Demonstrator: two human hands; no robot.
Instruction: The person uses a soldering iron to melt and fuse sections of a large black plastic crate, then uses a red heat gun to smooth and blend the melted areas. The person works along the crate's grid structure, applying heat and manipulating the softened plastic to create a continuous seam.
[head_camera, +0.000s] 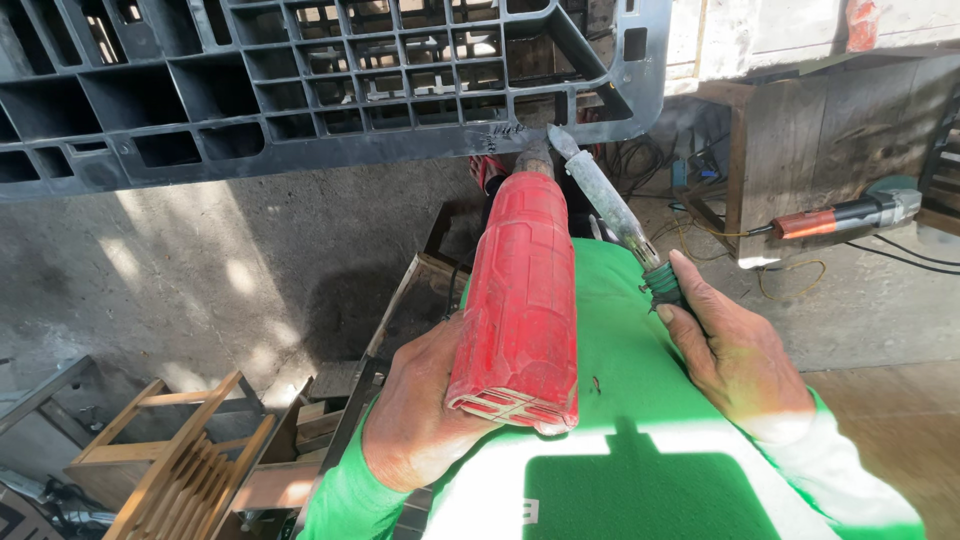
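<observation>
- Red plastic heat gun (520, 290), gripped tight in the left hand (415, 420), points up at the grey plastic pallet (300, 90).
- Right hand (735, 350) is closed on a thin metal-tipped iron tool (610, 205), slanting up-left to the same pallet edge.

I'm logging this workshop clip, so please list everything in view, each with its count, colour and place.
plastic pallet: one, dark grey, tilted across the top, its lower edge at both tool tips
heat gun: one, red, centre, nozzle pointing up at the pallet edge
metal rod tool: one, grey with green handle, right of the heat gun, tip at the pallet edge
angle grinder: one, orange and grey, right, on the concrete floor
cables: several, yellow and black, floor, right of centre
wooden frame: one, light brown, bottom left
left hand: one, green sleeve, grip around the heat gun
right hand: one, green sleeve, grip on the rod tool's handle
</observation>
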